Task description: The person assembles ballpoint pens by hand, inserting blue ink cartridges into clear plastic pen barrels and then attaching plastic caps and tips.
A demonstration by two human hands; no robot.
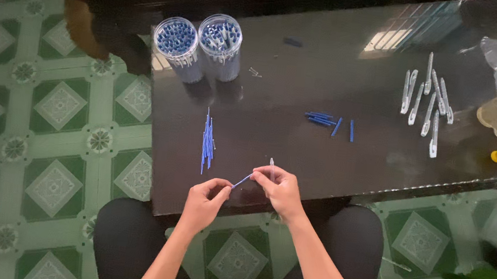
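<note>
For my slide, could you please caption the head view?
Both hands, left and right, hold a blue pen refill above the dark table.

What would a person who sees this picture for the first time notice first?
Most likely the two hands at the near edge of the dark table: the left hand and the right hand pinch a thin blue stick between them. Next come two clear jars packed with blue-tipped pieces at the far left of the table. A scatter of white plastic pieces lies at the far right.
</note>
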